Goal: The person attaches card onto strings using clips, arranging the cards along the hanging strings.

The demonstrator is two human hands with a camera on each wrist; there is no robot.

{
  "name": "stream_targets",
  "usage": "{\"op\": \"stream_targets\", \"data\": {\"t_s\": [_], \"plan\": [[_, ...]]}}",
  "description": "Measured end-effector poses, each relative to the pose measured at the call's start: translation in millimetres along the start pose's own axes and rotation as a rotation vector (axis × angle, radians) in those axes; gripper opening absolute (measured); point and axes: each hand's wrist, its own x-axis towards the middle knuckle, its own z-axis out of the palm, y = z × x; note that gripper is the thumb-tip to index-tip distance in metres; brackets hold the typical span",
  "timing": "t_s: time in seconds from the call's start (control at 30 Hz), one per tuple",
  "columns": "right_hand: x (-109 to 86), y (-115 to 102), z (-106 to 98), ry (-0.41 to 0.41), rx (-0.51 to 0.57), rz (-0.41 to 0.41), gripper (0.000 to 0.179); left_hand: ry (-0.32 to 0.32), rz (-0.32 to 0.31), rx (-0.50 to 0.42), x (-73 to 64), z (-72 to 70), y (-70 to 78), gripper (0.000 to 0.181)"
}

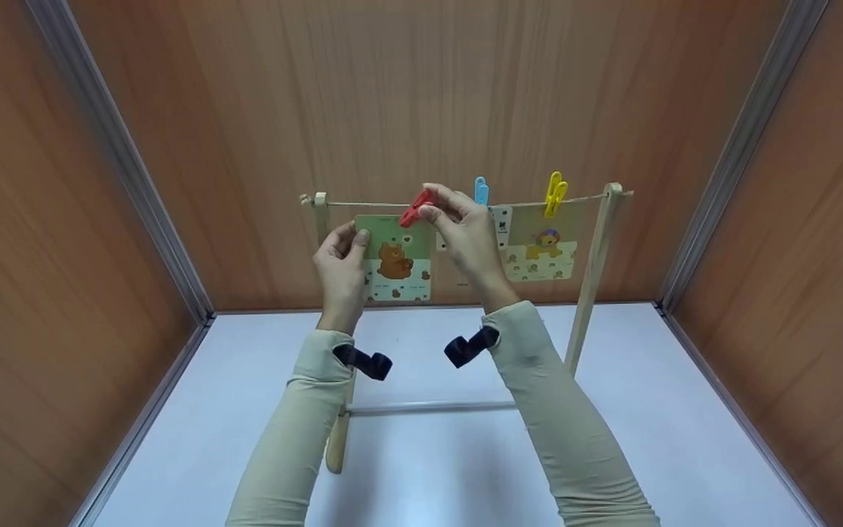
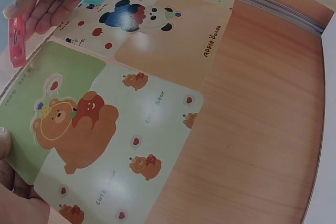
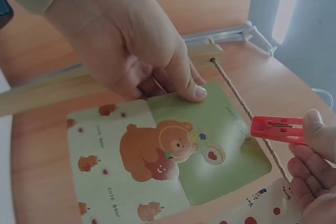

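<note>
My left hand (image 1: 341,271) pinches the left edge of a green and white card with a brown bear (image 1: 395,262) between thumb and fingers. It holds the card upright, its top edge at the rope (image 1: 370,204). My right hand (image 1: 471,230) pinches the handle end of a red clothespin (image 1: 414,210). In the right wrist view, the nose of the red clothespin (image 3: 262,127) lies across the rope at the card's top edge. Right beside the bear card hangs a panda card (image 2: 168,40), mostly hidden behind my right hand in the head view.
A blue clothespin (image 1: 481,192) sits on the rope above the panda card. Farther right, a yellow clothespin (image 1: 555,194) holds a lion card (image 1: 542,267). Wooden posts (image 1: 591,278) carry the rope, with a crossbar (image 1: 429,407) low between them. Wood-grain panels (image 1: 421,88) surround the white table (image 1: 173,439).
</note>
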Motion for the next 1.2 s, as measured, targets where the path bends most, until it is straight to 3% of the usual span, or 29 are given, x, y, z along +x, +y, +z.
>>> {"op": "stream_targets", "data": {"t_s": [0.53, 0.93, 1.2], "plan": [[10.1, -7.0, 2.8, 0.094, -0.025, -0.075, 0.036, -0.002, 0.051, 0.021, 1.3, 7.6, 4.4, 0.027], [20.2, -14.7, 0.5, 0.111, 0.011, -0.021, 0.033, 0.008, 0.057, 0.029, 1.8, 10.2, 5.1, 0.026], [23.5, -15.6, 3.0, 0.12, -0.036, -0.011, 0.033, 0.012, 0.061, 0.048, 2.4, 9.7, 5.0, 0.026]]}}
